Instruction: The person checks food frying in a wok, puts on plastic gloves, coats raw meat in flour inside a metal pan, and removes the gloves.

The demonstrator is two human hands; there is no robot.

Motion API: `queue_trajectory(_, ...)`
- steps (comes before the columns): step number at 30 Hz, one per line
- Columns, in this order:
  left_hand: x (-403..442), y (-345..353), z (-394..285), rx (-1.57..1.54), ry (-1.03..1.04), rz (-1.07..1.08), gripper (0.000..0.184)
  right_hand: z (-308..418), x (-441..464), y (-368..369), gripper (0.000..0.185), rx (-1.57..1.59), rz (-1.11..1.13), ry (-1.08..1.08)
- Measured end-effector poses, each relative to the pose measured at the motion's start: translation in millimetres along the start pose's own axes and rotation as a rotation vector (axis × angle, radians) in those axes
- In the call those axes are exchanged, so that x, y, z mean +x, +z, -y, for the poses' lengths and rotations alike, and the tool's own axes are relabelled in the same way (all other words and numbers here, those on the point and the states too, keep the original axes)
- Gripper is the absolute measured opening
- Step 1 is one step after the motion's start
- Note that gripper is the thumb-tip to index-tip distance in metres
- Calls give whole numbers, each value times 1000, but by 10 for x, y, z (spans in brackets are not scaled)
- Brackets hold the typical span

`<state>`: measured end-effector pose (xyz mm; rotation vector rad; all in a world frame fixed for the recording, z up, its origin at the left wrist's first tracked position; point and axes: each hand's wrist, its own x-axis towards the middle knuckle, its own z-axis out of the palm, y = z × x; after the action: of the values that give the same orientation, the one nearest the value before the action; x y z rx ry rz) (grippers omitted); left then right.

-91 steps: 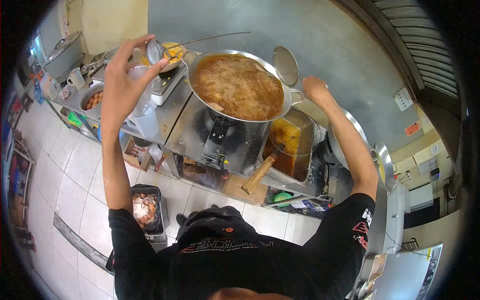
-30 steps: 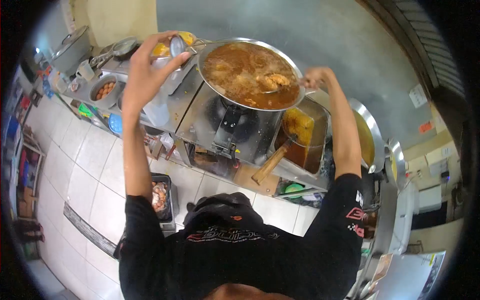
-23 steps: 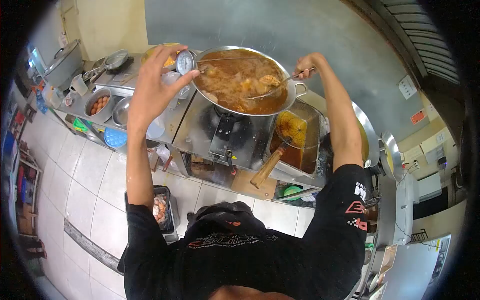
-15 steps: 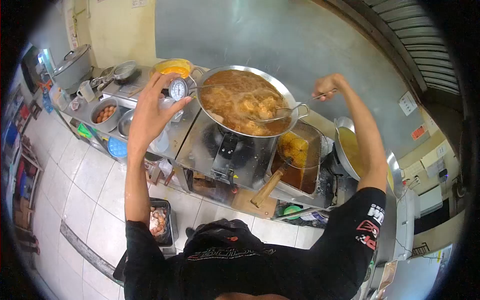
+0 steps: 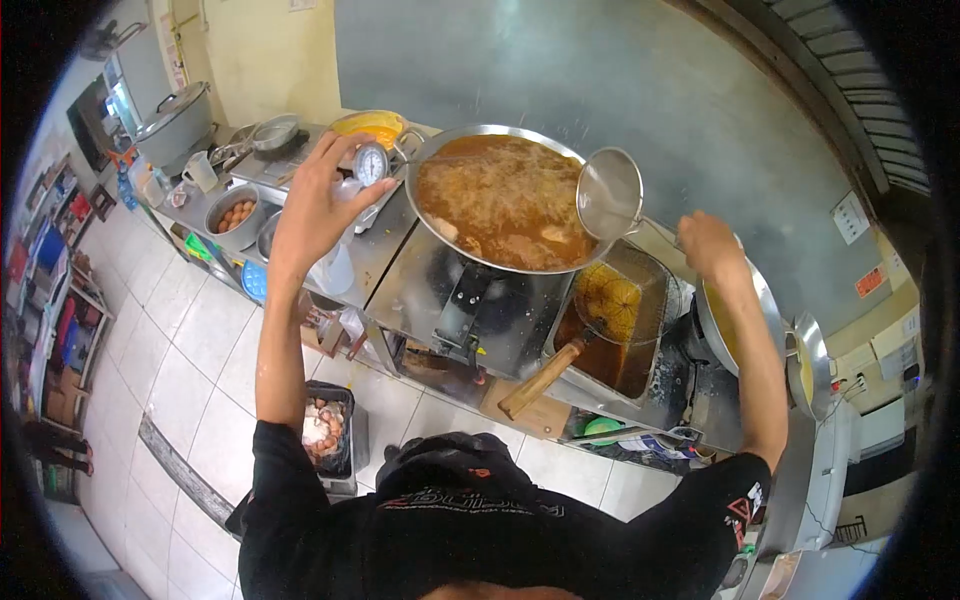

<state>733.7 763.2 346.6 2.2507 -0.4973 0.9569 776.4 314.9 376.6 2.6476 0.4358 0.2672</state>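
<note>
A large two-handled wok point(image 5: 390, 190) on the stove holds bubbling brown oil, with a few pale pieces of food near its front edge. My left hand point(image 5: 318, 205) is at the wok's left side, fingers and thumb around the round dial of a probe thermometer point(image 5: 370, 163); its stem is hard to make out. My right hand point(image 5: 712, 245) grips the thin handle of a round mesh skimmer point(image 5: 609, 194). The skimmer's head is tilted up above the wok's right rim, with no food visible in it.
Right of the wok, a wooden-handled strainer point(image 5: 545, 378) rests over a rectangular metal pan point(image 5: 640, 385). Another wok point(image 5: 765, 290) stands beyond, partly behind my right forearm. At left are a pot of eggs point(image 5: 236, 216) and a yellow bowl point(image 5: 370, 124). A black bin point(image 5: 328, 435) sits on the floor.
The skimmer has come up out of the oil, and its head now faces upright at the rim. My right hand has moved lower. The golden-brown clump no longer shows in the oil.
</note>
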Motion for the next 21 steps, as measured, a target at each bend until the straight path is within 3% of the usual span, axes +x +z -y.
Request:
queue_trajectory(2, 24, 33, -150, -20, -123, 56, 43, 2, -187, -21, 12, 2, 15, 35)
queue_trajectory(6, 63, 197, -281, 27, -35, 2, 43, 65, -460, 15, 15, 74, -24, 89)
queue_trajectory(9, 126, 342, -340, 30, -11, -14, 44, -52, -378, 385, 15, 95, -23, 7)
queue_trajectory(13, 140, 477, -481, 64, -3, 15, 43, -48, -82, 815, 15, 170, 56, 80)
queue_trajectory(15, 96, 520, -566, 38, -45, 20, 44, -24, 94, 976, 17, -60, 164, -234)
queue_trajectory(16, 62, 552, -598, 14, -91, 25, 44, -61, 170, 1051, 17, -66, 167, -236)
queue_trajectory(19, -78, 623, -643, 7, -168, 8, 45, -158, 400, 1316, 15, 83, 184, -258)
queue_trajectory(21, -168, 634, -629, 17, -123, -20, 44, -364, 501, 1558, 17, 383, 194, -361)
